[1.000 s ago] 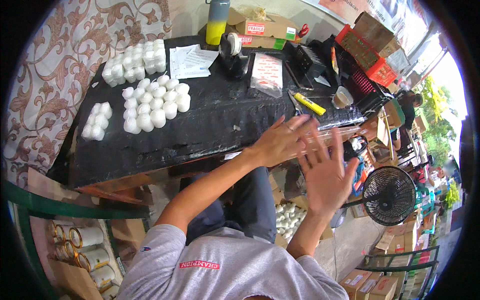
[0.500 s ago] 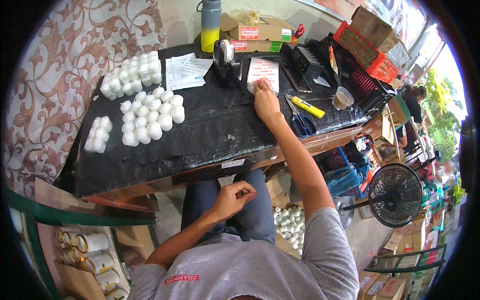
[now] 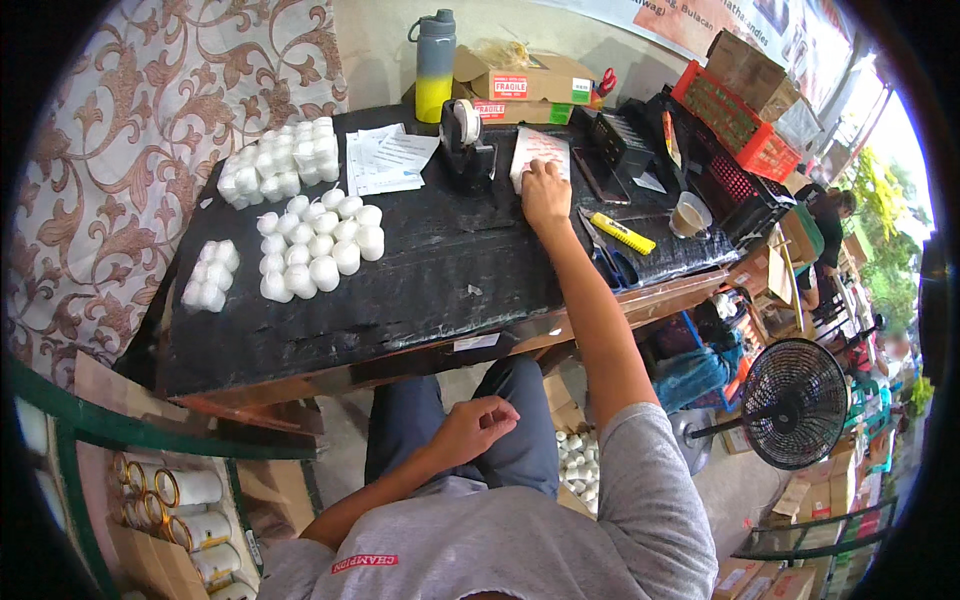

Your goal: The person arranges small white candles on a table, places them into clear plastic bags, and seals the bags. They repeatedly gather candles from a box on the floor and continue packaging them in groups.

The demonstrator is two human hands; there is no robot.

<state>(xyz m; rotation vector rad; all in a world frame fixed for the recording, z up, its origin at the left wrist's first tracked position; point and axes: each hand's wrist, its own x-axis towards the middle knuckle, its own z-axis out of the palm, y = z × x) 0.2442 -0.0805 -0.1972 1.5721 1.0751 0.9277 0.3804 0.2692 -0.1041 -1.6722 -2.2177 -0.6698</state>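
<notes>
My right hand (image 3: 546, 190) reaches across the black-covered table, its bent fingers closed on the near part of a flat white packet with red print (image 3: 541, 150). Whether the packet is one piece or a stack, I cannot tell. Above my lap is my left hand (image 3: 474, 432), fingers loosely curled in with nothing visible in them. Loose white votive candles (image 3: 322, 242) with wicks stand in rows on the left of the table. Behind them sit wrapped candle packs (image 3: 280, 165), and a smaller wrapped pack (image 3: 211, 276) lies nearer the left edge.
Scissors (image 3: 610, 255), a yellow cutter (image 3: 622, 232), a phone (image 3: 601, 177) and a cup (image 3: 689, 216) lie right of the packet. A tape dispenser (image 3: 466, 145), paper slips (image 3: 391, 160) and a bottle (image 3: 433, 70) are at the back. A black fan (image 3: 793, 404) stands at right.
The whole view has shifted, with the table now lower and slightly to the right. My right hand stays on the packet, its fingers drawn a little closer together. My left hand remains over my lap.
</notes>
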